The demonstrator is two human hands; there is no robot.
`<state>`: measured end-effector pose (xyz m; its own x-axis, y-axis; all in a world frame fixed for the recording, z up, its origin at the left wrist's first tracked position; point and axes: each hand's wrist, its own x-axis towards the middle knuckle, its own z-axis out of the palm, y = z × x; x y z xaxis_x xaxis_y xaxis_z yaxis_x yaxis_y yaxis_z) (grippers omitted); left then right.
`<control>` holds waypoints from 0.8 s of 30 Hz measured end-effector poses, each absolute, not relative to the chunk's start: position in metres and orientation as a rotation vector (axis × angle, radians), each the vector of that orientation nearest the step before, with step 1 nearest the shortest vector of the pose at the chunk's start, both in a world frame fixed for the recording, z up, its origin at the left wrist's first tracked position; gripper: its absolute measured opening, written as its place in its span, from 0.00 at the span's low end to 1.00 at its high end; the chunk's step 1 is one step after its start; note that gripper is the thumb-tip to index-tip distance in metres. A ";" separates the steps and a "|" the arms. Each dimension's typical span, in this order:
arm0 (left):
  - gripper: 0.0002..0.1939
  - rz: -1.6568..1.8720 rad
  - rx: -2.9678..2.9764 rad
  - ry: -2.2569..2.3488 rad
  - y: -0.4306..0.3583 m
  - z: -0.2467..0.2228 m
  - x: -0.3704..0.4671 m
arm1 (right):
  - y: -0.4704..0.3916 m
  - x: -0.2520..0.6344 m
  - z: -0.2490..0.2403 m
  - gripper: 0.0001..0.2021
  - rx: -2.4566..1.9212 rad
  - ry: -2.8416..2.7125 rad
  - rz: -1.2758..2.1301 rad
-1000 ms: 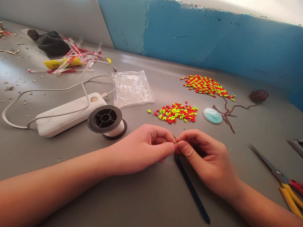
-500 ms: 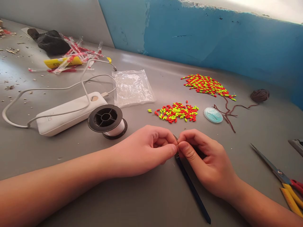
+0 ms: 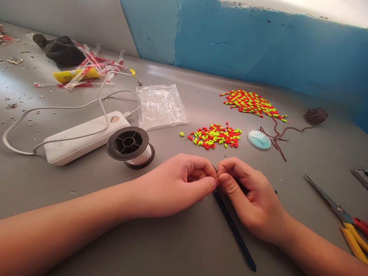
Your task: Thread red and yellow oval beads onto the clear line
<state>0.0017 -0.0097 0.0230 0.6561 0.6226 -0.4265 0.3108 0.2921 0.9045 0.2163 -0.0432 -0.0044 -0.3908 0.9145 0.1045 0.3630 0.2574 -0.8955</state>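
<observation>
Head view: my left hand (image 3: pixel 178 186) and right hand (image 3: pixel 250 199) meet fingertip to fingertip, both pinching a tiny metal piece (image 3: pixel 216 178), too small to identify. A dark blue rod (image 3: pixel 234 230) lies on the grey table (image 3: pixel 184 245) beneath them, its long axis running from my fingers toward me and rightward. Writing on the white power bank (image 3: pixel 83 138) is unreadable.

A white power bank (image 3: pixel 83 136) lies beside a spool (image 3: pixel 130 147). Two piles of red and yellow beads (image 3: pixel 215 136) sit near scissors (image 3: pixel 336 209) and a clear bag (image 3: pixel 161 105).
</observation>
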 end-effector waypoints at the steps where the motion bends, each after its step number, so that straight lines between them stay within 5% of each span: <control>1: 0.13 0.251 1.307 0.891 -0.010 0.023 0.001 | -0.043 0.217 -0.005 0.09 -1.156 -1.887 1.091; 24: 0.09 0.259 1.300 0.886 -0.009 0.021 0.002 | -0.041 0.215 -0.005 0.05 -1.194 -1.855 1.044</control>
<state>0.0020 -0.0087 0.0214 0.6566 0.6263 -0.4202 0.3017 0.2926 0.9074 0.2146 -0.0411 -0.0051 -0.3420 0.9319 0.1207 0.3805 0.2548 -0.8890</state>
